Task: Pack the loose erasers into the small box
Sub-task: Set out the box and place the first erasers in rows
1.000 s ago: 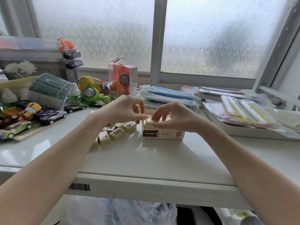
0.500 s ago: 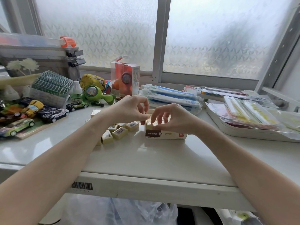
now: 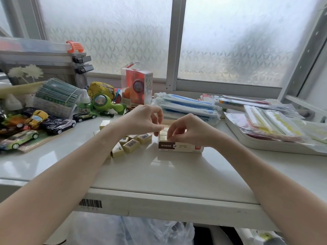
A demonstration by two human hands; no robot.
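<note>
A small box (image 3: 180, 146) sits on the white tabletop (image 3: 159, 172), about in the middle and a bit toward the back edge. It is open on top, and pale yellow erasers already lie in rows inside it. Its front side is brown and white with print on it.

Both hands are over the open box. The left hand (image 3: 141, 119) comes in from the left side. Its fingers are bent and its thumb and fingertips pinch together at the box's left end. It may be pinching an eraser, but the spot is too small to tell. The right hand (image 3: 189, 129) comes in from the right. Its fingers curl down onto the erasers in the box, pressing or gripping one. I cannot tell which.

The loose erasers (image 3: 131, 145) lie in a little heap on the tabletop just left of the box, partly under the left arm. Some show a barcode label.

Toy cars (image 3: 58, 124) are parked near the left edge. A white tray (image 3: 261, 144) full of packets sits by the right edge. A red toy package (image 3: 137, 87) stands at the back by the window.
</note>
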